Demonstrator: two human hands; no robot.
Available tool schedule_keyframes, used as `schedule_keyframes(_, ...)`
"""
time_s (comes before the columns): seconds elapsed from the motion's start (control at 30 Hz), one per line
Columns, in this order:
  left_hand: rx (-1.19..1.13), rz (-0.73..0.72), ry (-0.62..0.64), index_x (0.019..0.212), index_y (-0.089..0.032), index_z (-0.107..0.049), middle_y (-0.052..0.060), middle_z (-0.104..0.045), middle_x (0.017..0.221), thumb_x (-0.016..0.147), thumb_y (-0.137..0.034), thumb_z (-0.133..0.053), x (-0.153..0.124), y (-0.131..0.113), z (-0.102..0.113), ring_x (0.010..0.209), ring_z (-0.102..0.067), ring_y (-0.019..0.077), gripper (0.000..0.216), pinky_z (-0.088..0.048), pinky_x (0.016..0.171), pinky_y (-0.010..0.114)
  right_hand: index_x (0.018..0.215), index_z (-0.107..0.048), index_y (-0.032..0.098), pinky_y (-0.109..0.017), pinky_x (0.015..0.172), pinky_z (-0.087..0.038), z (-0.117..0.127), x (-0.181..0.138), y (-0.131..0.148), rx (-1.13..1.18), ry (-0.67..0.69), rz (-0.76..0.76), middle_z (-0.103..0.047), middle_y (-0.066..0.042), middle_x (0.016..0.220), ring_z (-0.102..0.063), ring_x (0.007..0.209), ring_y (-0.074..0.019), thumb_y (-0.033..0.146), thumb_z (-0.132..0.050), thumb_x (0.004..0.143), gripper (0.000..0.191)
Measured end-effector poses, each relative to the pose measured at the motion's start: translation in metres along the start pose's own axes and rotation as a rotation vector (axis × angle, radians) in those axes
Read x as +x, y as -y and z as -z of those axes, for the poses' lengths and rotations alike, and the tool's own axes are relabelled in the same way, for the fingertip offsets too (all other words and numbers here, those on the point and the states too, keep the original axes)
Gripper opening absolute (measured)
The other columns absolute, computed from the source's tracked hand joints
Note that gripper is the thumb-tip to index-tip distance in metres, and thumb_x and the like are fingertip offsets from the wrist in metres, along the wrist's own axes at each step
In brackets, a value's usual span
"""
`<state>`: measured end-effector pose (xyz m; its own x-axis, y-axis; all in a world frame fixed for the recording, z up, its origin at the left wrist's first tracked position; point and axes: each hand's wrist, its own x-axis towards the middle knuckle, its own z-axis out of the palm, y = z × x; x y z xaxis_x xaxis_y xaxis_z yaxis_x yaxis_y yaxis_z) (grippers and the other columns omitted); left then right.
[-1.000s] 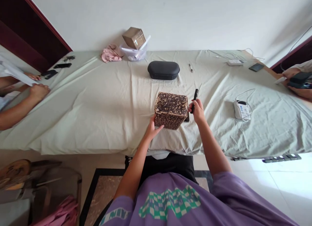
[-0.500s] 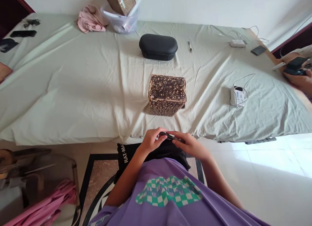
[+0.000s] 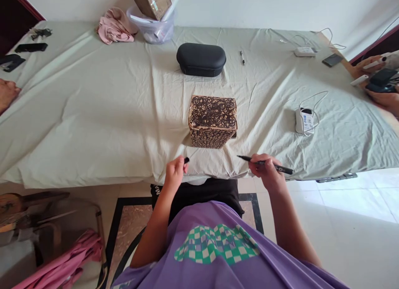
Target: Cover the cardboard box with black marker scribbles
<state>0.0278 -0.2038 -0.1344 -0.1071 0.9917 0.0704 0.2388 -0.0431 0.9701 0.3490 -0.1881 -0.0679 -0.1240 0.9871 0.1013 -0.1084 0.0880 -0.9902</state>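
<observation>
A cardboard box [image 3: 213,120] covered in dark scribbled loops stands on the cloth-covered table [image 3: 109,114], just beyond both hands. My right hand [image 3: 265,168] is closed round an uncapped black marker [image 3: 264,164], whose tip points left. My left hand [image 3: 174,171] is closed on the marker's black cap [image 3: 186,160], held apart from the pen near the table's front edge. Neither hand touches the box.
A black oval case [image 3: 201,59] lies behind the box, with a small pen [image 3: 242,57] to its right. A white device with cable [image 3: 304,120] lies to the right. Pink cloth [image 3: 114,26] and a plastic tub [image 3: 154,25] sit at the back. Other people's hands [image 3: 380,83] show at both edges.
My hands left the box, came together over my lap with the marker, then pulled apart: the cap came off in my left hand, the pen stayed in my right.
</observation>
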Motion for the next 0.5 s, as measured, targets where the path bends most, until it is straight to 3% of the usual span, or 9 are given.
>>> schedule_keyframes(0.03, -0.04, -0.012, -0.077, 0.076, -0.024, -0.052, 0.003, -0.064, 0.066, 0.109, -0.068, -0.037, 0.008, 0.001, 0.007, 0.062, -0.062, 0.0174, 0.057, -0.048, 0.06, 0.03, 0.1, -0.079, 0.026, -0.032, 0.05, -0.039, 0.004, 0.003, -0.001, -0.031, -0.059, 0.029, -0.073, -0.004, 0.077, -0.053, 0.049, -0.0148, 0.061, -0.065, 0.103, 0.038)
schedule_keyframes(0.1, -0.105, -0.08, -0.172, 0.099, -0.022, -0.064, 0.012, -0.078, 0.105, 0.107, -0.072, -0.041, 0.028, 0.002, 0.013, 0.099, -0.074, 0.0229, 0.055, -0.058, 0.079, 0.033, 0.105, -0.076, 0.026, -0.035, 0.054, -0.048, 0.001, 0.014, -0.009, -0.094, -0.197, 0.114, -0.079, -0.007, 0.09, -0.068, 0.057, -0.0185, 0.063, -0.063, 0.103, 0.039)
schedule_keyframes(0.17, -0.142, -0.156, -0.187, 0.126, -0.022, -0.064, 0.019, -0.07, 0.14, 0.104, -0.076, -0.041, 0.053, 0.007, 0.011, 0.134, -0.067, 0.0297, 0.062, -0.059, 0.1, 0.041, 0.103, -0.071, 0.027, -0.041, 0.069, -0.061, -0.012, 0.03, -0.021, -0.14, -0.343, 0.215, -0.08, -0.007, 0.091, -0.08, 0.078, -0.0256, 0.065, -0.06, 0.104, 0.039)
schedule_keyframes(0.23, -0.184, -0.182, -0.149, 0.141, -0.023, -0.057, 0.023, -0.055, 0.159, 0.099, -0.082, -0.045, 0.08, 0.016, 0.001, 0.149, -0.058, 0.0335, 0.073, -0.055, 0.111, 0.046, 0.108, -0.064, 0.03, -0.05, 0.095, -0.064, -0.029, 0.051, -0.035, -0.141, -0.411, 0.272, -0.081, -0.009, 0.113, -0.08, 0.112, -0.0295, 0.064, -0.063, 0.102, 0.035)
schedule_keyframes(0.27, -0.21, -0.196, -0.117, 0.146, -0.023, -0.053, 0.024, -0.051, 0.164, 0.095, -0.087, -0.048, 0.093, 0.022, -0.005, 0.152, -0.055, 0.0344, 0.082, -0.053, 0.115, 0.047, 0.115, -0.06, 0.031, -0.053, 0.108, -0.06, -0.036, 0.062, -0.041, -0.123, -0.38, 0.284, -0.077, -0.01, 0.129, -0.074, 0.129, -0.0299, 0.064, -0.069, 0.098, 0.038)
schedule_keyframes(0.33, -0.257, -0.216, -0.018, 0.151, -0.022, -0.046, 0.026, -0.054, 0.159, 0.078, -0.099, -0.056, 0.117, 0.034, -0.017, 0.15, -0.056, 0.0361, 0.106, -0.046, 0.123, 0.048, 0.128, -0.05, 0.034, -0.054, 0.122, -0.05, -0.047, 0.083, -0.051, -0.079, -0.248, 0.258, -0.063, -0.012, 0.155, -0.059, 0.15, -0.0294, 0.065, -0.082, 0.085, 0.063)
schedule_keyframes(0.43, -0.277, -0.196, 0.072, 0.148, -0.022, -0.043, 0.025, -0.06, 0.147, 0.041, -0.107, -0.072, 0.141, 0.046, -0.029, 0.142, -0.06, 0.0408, 0.14, -0.048, 0.12, 0.051, 0.136, -0.039, 0.034, -0.051, 0.119, -0.053, -0.054, 0.105, -0.057, -0.039, -0.092, 0.144, -0.05, -0.015, 0.168, -0.057, 0.152, -0.0283, 0.065, -0.087, 0.078, 0.081)
schedule_keyframes(0.5, -0.288, -0.193, 0.071, 0.142, -0.023, -0.041, 0.022, -0.062, 0.139, 0.032, -0.101, -0.081, 0.148, 0.047, -0.029, 0.139, -0.061, 0.0415, 0.14, -0.049, 0.117, 0.053, 0.135, -0.039, 0.034, -0.047, 0.112, -0.058, -0.056, 0.114, -0.057, -0.022, -0.09, 0.108, -0.052, -0.015, 0.167, -0.064, 0.143, -0.0267, 0.063, -0.084, 0.082, 0.076)
